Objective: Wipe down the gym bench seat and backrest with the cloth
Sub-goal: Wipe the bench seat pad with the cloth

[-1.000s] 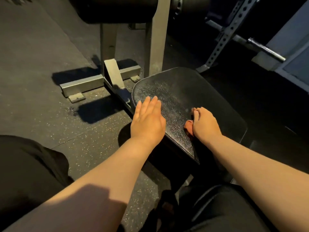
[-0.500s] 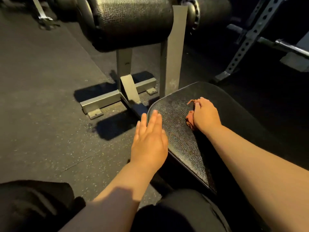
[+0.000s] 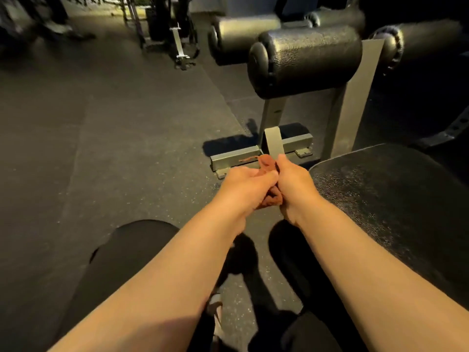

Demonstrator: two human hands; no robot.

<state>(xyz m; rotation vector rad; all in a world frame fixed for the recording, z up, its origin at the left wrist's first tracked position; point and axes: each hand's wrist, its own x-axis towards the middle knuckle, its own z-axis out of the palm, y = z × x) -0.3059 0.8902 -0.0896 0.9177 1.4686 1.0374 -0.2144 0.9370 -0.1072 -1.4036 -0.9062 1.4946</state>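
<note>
**Cloth lifted off the seat, now bunched between both hands**

A second ago the right hand pressed the cloth onto the seat pad while the left hand lay flat on the pad's left edge. Now neither hand touches the pad. The left hand and the right hand have come together just left of the bench seat, above the rubber floor. The reddish-brown cloth is crumpled between them.

Both sets of fingers are curled in on the cloth, gripping it from either side. A wad shows below the hands, another tuft sticks up above them, and a loose thread trails off to the left.

The view has also tipped up. The padded rollers and the grey frame foot now show at the far side.

Wiping looks paused rather than done. The hands seem to be regathering or refolding the cloth for a fresh grip. The textured seat surface looks the same as before. I cannot make out a backrest in this view, so that part of the job probably still lies ahead.
</note>
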